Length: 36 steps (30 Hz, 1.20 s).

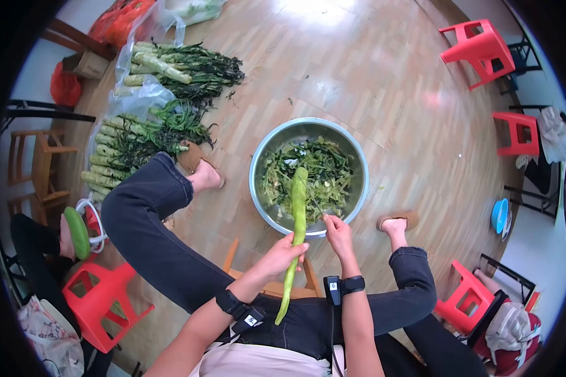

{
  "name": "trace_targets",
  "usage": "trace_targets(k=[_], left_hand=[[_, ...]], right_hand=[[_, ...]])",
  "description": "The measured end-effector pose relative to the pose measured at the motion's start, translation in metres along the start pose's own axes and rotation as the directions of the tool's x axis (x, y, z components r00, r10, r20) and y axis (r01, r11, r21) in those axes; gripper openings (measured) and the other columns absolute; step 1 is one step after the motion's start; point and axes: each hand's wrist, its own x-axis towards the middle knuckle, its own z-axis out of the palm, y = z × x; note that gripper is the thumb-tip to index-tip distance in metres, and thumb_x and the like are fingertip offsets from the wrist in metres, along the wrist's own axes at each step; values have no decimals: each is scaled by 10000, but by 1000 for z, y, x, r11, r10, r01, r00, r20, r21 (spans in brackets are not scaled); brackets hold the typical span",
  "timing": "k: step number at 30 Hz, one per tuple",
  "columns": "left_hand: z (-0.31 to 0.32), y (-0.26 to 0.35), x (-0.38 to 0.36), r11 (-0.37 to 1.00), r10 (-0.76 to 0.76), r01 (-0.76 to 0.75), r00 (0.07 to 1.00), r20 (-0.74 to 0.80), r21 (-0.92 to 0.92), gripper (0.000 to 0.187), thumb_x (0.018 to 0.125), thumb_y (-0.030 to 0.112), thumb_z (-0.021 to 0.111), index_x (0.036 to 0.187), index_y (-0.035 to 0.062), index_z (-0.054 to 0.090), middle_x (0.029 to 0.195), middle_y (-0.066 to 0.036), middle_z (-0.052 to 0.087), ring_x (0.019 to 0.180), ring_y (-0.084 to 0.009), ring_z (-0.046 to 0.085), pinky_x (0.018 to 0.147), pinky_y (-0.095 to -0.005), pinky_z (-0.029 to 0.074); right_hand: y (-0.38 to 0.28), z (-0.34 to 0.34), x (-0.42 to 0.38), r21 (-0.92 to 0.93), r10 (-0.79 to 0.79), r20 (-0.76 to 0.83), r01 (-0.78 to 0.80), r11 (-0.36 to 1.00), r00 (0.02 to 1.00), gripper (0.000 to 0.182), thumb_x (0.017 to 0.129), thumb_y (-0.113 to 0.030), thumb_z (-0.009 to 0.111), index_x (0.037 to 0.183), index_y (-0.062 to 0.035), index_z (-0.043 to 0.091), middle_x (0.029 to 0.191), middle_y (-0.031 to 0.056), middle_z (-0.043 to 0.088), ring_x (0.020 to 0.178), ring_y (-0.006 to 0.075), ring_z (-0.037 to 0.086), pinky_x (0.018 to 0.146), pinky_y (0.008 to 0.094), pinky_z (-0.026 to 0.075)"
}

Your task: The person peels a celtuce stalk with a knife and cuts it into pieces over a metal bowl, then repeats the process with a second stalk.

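Note:
My left hand (282, 253) grips a long pale green peeled stem (297, 220) around its middle, holding it out over the near rim of a steel basin (352, 157). The stem's far tip points into the basin, which is full of green leaves and peelings (321, 169). My right hand (338, 234) is closed just right of the stem, at the basin's near rim, apparently pinching a small tool or strip that I cannot make out. Both wrists wear black bands. I sit on a low wooden stool (273, 288) with legs spread either side of the basin.
Two piles of unpeeled leafy stems (163, 66) (116, 154) lie on plastic bags at the left. Red plastic stools stand at the right (478, 47) (516, 132), lower right (462, 301) and lower left (100, 295). Another person's hand (68, 239) at the left holds a green stem (77, 232).

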Motion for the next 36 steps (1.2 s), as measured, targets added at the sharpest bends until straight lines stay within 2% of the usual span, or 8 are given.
trace_targets(k=[4,9,11,18,21,23,34,36], left_hand=[[7,1,-7,981,58,-47,997,-53,187,442,878,166,530,1268,39,367,734,28,465,607,-50,457,517,-216,450],[3,26,-30,747,57,-15,998,-42,664,713,840,195,566,1396,-14,172,774,-54,553,657,-127,541,551,-278,466],[1,28,-31,760,55,-29,998,-19,649,710,835,204,569,1389,-24,190,788,-70,564,672,-132,550,573,-282,468],[11,22,-31,531,58,-32,998,1,847,688,811,199,593,1366,-36,261,916,-139,608,780,-169,583,704,-280,470],[14,28,-34,578,48,-103,995,92,809,680,805,179,602,1360,-38,275,974,-142,611,819,-166,579,740,-277,462],[15,30,-34,588,50,-120,992,112,800,680,802,167,607,1360,-38,277,968,-122,607,811,-155,571,738,-273,461],[28,41,-37,787,43,-99,993,107,609,635,821,86,594,1367,-22,287,859,-13,546,667,-70,492,604,-217,435],[27,37,-38,804,-17,-42,995,94,593,620,817,44,589,1368,9,308,1005,-23,542,776,-67,515,674,-229,475]], right_hand=[[-25,-19,-22,-191,-103,-43,93,977,994,273,868,-271,584,904,-11,657,574,-31,500,540,47,432,485,227,353],[-39,-20,-39,-229,-141,-70,122,966,988,255,851,-273,596,913,-34,657,580,10,538,553,67,466,508,252,380],[-57,-21,-53,-349,-97,-10,87,933,995,342,831,-425,555,926,-116,664,655,84,620,625,247,606,585,338,452],[-58,-19,-83,-278,-112,17,112,954,994,336,830,-428,553,928,-127,668,637,97,615,630,251,619,583,340,460],[-40,-19,-74,-218,-149,-26,140,966,989,276,844,-328,587,944,-81,663,604,56,582,517,114,494,508,280,392],[-32,-21,-64,-159,-94,-10,92,983,995,326,822,-415,578,928,-121,673,614,92,600,575,210,595,559,320,446],[-31,-8,-46,-239,-159,-142,122,963,977,344,820,-471,552,878,-157,679,615,99,610,628,268,615,556,359,456],[-19,-4,-38,-243,-180,-175,135,961,968,349,815,-480,554,870,-159,678,609,103,608,636,287,615,554,370,457]])
